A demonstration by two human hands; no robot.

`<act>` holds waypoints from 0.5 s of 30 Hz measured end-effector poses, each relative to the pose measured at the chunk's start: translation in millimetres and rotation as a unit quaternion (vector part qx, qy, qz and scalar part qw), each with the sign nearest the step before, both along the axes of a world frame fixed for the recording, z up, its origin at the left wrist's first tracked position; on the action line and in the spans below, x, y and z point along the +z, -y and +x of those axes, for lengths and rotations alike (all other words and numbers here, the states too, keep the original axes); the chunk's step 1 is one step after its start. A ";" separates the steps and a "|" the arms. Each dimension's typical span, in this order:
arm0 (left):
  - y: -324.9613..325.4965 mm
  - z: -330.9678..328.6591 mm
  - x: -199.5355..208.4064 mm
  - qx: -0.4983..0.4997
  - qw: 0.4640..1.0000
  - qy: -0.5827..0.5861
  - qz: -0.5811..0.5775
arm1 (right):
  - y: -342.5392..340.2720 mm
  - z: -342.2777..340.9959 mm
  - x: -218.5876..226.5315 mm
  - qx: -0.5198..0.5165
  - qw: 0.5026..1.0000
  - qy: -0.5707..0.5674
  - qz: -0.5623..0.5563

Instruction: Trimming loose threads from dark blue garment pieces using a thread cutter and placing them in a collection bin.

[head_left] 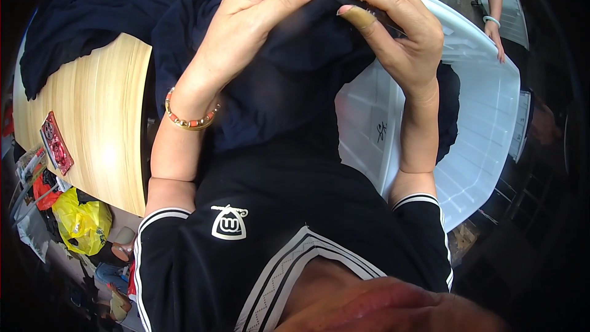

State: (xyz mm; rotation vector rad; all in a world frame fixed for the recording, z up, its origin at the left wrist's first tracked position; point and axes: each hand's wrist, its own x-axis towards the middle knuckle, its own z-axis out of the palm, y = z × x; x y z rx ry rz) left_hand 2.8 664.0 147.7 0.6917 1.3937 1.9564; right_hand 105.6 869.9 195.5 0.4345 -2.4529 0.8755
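Observation:
A large piece of dark navy cloth [289,80] hangs in front of my body and spreads left over the table. At the top of the view, my left hand [249,21] pinches the cloth's upper edge between thumb and fingers. Close beside it, my right hand [402,34] also pinches the cloth, thumb below and index finger above. Tan tape wraps that right thumb. Between the two sets of fingertips lies a small dark stretch of cloth with thin shiny lines, too small to make out.
A pale wooden table [114,123] stands left, with a red patterned packet [57,142] on it. A big white plastic tub [485,147] stands right, dark cloth inside. Another person's hand [496,40] touches its rim. A yellow plastic bag [83,221] lies lower left among clutter.

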 end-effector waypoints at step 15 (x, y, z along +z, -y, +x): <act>-6.8 1.1 -0.7 -0.053 0.998 0.021 0.022 | -30.7 10.5 -20.5 -0.118 0.976 0.023 -0.184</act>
